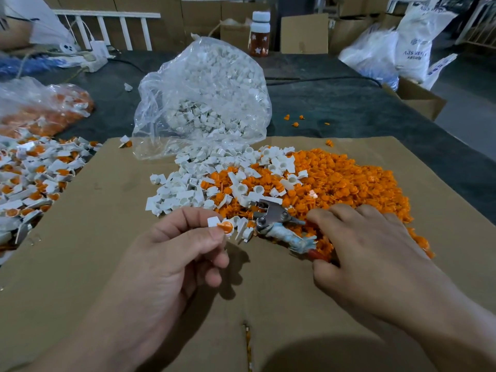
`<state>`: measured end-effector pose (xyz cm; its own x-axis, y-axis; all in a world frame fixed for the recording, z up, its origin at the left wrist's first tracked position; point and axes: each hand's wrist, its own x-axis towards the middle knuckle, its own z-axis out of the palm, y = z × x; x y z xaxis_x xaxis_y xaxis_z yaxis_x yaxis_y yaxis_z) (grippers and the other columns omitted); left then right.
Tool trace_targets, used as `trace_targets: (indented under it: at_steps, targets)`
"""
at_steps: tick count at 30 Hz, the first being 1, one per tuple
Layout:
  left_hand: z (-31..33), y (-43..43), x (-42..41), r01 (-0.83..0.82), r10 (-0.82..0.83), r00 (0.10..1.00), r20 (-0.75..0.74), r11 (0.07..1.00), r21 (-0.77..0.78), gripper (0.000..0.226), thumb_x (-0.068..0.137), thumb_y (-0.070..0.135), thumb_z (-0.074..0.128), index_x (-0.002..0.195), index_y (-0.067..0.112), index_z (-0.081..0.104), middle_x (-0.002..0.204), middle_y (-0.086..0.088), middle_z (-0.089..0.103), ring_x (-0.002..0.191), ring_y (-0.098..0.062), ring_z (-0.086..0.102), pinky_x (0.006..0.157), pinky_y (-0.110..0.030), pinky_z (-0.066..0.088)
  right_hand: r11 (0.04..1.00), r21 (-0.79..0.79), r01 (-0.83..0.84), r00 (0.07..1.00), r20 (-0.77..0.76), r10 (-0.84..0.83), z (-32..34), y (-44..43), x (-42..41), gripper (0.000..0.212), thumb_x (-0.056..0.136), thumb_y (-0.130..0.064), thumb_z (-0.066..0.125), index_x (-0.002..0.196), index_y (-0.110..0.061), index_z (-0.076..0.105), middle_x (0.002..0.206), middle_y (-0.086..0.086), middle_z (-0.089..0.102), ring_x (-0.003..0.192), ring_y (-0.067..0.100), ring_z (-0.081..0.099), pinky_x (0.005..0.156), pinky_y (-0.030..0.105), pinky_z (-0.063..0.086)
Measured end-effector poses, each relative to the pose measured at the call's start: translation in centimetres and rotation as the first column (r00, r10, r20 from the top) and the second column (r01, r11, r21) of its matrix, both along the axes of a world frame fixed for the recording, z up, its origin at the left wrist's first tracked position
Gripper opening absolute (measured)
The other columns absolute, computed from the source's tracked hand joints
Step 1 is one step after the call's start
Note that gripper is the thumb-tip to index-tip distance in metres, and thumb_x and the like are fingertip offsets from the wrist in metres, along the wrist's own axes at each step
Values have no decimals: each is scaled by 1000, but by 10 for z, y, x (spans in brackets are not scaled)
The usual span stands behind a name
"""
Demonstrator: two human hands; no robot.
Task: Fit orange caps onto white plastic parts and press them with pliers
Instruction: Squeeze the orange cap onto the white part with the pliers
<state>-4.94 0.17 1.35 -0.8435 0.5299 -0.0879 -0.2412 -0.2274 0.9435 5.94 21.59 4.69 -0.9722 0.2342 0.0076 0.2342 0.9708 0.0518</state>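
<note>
My left hand point(185, 253) pinches a white plastic part with an orange cap seated in it point(221, 226) between thumb and forefinger, a little above the cardboard. My right hand point(365, 248) lies over the handles of the pliers point(273, 221), thumb curled under the red handle, fingers spread over the orange caps. The pliers' metal jaws point left, towards the held part, with a small gap between them. One handle is wrapped in pale cloth. A heap of loose orange caps point(349, 181) and loose white parts point(188, 191) lies on the cardboard behind both hands.
A cardboard sheet point(107, 237) covers the table in front of me. An open clear bag of white parts point(204, 98) stands behind the heaps. Assembled pieces point(35, 178) are piled at the left, with a bag of orange pieces point(45, 108) behind. A bottle point(259, 33) and boxes stand at the back.
</note>
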Motion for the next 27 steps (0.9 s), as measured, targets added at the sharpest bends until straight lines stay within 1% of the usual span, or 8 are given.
trace_targets:
  at_steps: [3,6,8,11,14,17,22,27]
  targets:
    - [-1,0,-1,-2,2,1000,3,1000,-9,28,56,24,81,81,13,72,63,-10,60,54,-15,58,41,-23,45,998,42,41,999,-16,-40,-2,-5,-4,55,85,-49,41,137,-37,29,122,-10,48,110,18,41,95,38,35]
    - [1,1,0,-15,15,1000,2,1000,-10,29,54,24,80,80,14,73,64,-8,62,53,-16,58,41,-22,45,998,26,61,995,-80,-59,-1,-7,-7,51,84,-50,35,132,-34,39,109,-7,51,103,17,44,92,37,36]
    - [4,1,1,-39,38,999,8,999,7,28,53,23,80,78,15,73,63,-8,61,53,-16,59,41,-22,44,999,-20,38,987,-156,-41,3,-7,-7,52,79,-49,32,124,-30,48,95,-7,52,92,17,47,82,36,40]
    - [7,0,1,-80,80,997,3,996,50,21,55,13,78,75,17,72,65,-6,62,52,-16,60,40,-22,44,988,-144,-57,943,-333,6,9,-10,-1,45,76,-46,41,111,-26,59,81,-7,56,76,18,52,64,34,41]
    - [7,1,1,-106,110,993,-46,992,66,18,59,11,76,75,19,73,66,-6,63,53,-14,60,40,-21,43,967,-176,-186,920,-376,109,11,-16,3,41,75,-45,48,108,-26,61,86,-8,63,78,17,57,65,35,49]
    - [7,3,3,-127,134,987,-89,989,81,23,55,21,79,77,18,73,65,-8,62,53,-14,61,40,-21,44,951,-170,-257,908,-378,178,11,-20,4,40,74,-45,49,106,-26,64,88,-10,66,80,14,58,67,37,52]
    - [5,2,4,-160,171,971,-169,984,80,22,58,24,79,79,18,73,62,-9,60,51,-16,61,41,-22,45,941,-206,-269,915,-361,182,13,-22,5,38,76,-46,47,107,-31,63,88,-16,65,84,6,45,68,32,45]
    - [7,1,7,-161,167,957,-238,986,44,22,60,28,77,80,20,74,60,-7,61,51,-14,62,41,-22,46,944,-216,-251,931,-320,174,15,-23,7,34,77,-47,45,104,-34,61,86,-18,63,82,4,41,66,27,41]
